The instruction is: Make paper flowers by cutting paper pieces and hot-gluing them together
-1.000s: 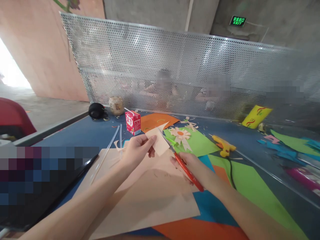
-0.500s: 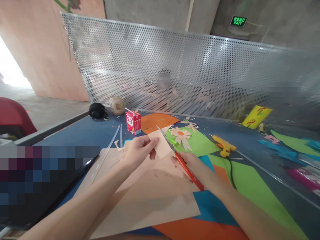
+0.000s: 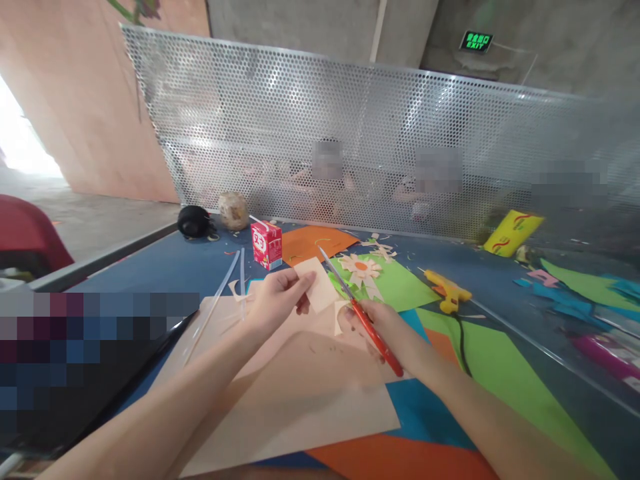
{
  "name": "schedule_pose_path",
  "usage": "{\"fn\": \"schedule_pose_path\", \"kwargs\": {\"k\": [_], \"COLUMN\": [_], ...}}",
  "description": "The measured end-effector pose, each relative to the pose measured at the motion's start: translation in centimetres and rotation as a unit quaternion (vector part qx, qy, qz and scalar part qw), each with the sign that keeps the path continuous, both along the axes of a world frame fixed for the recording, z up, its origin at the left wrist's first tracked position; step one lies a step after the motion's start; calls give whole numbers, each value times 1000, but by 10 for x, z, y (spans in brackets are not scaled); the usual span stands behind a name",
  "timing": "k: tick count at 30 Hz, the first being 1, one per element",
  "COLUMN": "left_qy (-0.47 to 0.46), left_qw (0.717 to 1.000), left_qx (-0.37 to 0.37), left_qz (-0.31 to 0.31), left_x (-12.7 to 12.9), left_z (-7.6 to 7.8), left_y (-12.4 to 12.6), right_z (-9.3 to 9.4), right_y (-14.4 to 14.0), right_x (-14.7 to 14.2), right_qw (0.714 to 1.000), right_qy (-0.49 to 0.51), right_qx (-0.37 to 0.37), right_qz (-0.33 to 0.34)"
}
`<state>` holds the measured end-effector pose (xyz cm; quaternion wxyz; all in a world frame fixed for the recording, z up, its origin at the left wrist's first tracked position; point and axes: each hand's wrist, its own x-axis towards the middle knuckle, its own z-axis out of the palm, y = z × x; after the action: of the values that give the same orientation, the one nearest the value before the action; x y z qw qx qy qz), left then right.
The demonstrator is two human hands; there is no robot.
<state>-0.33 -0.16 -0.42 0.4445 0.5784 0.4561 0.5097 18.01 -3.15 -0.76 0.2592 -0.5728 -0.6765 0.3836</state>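
My left hand (image 3: 287, 290) pinches a small cream piece of paper (image 3: 319, 285) between thumb and fingers. Red-handled scissors (image 3: 373, 330) are in my right hand (image 3: 387, 327), their blades pointing up and away, just right of the paper and apart from it. Below the blades, by my right fingertips, is a small cream scrap (image 3: 341, 317). Under both hands lies a large cream sheet (image 3: 300, 413). Beyond the scissors, a cream paper flower with an orange centre (image 3: 361, 267) rests on a green sheet (image 3: 413, 287).
A red drink carton (image 3: 267, 245) with a straw stands behind my left hand, near a jar (image 3: 233, 211) and a black round object (image 3: 194, 221). To the right lie a yellow glue gun (image 3: 450, 290) and a yellow packet (image 3: 514, 233). A perforated metal screen (image 3: 280, 127) borders the table's far side.
The scissors have moved slightly right, away from the paper in my left hand. That paper looks narrower, and a separate cream scrap now shows by my right fingers.
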Motion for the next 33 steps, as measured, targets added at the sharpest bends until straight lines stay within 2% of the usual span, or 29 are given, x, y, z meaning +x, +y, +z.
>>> {"fn": "schedule_pose_path", "kwargs": {"k": [3,7,10,13,17,22,25,28,33], "left_qy": [-35,-51,-54,-59,-80,-133,-172,-203,-227], "left_qw": [998,991,984,983,979,961,949,942,936], "left_qx": [15,43,52,49,56,36,4,-14,-23], "left_qz": [48,115,161,168,177,241,265,267,266], "left_x": [-4,-9,-13,-14,-13,-21,-29,-36,-36], "left_z": [-3,-3,-1,-1,-4,-4,-2,-1,-1], "left_y": [8,15,17,19,20,28,36,40,42], "right_z": [1,7,10,9,2,-14,-19,-18,-20], "right_y": [3,5,5,6,6,7,9,11,9], "right_x": [4,9,10,8,3,-3,-6,-10,-13], "right_qw": [1000,991,985,979,970,981,978,967,967], "right_qy": [-5,-94,-145,-168,-169,-117,-141,-195,-176], "right_qx": [21,81,79,85,144,153,155,166,180], "right_qz": [-7,-39,-54,-73,-103,-40,-4,6,-22]}}
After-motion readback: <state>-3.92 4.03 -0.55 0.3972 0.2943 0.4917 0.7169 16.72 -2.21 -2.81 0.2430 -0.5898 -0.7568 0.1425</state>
